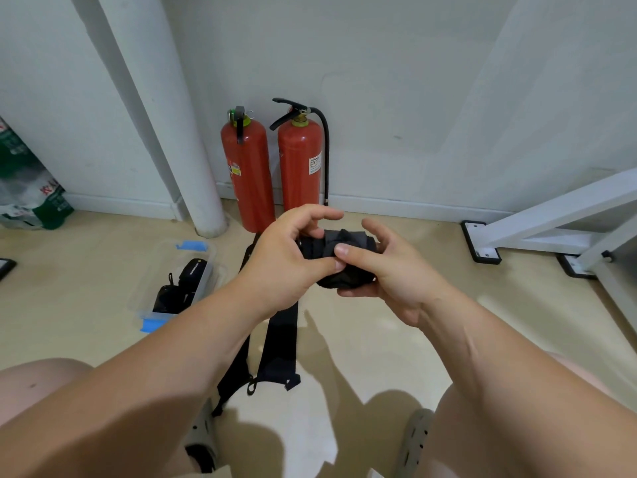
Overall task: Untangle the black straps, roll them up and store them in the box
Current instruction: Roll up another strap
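A rolled black strap (327, 243) sits in mid-air between both hands. The left hand (286, 257) grips its left end and the right hand (389, 270) cups it from below, thumb pressed on top. It is a thick, wound bundle with a greyer band across the top. Two loose black straps (279, 343) lie flat and lengthwise on the floor (379, 339) under the hands, with small loops at their near ends. To the left stands an open clear plastic box (206, 270) with blue latches, holding rolled black bundles (182, 284).
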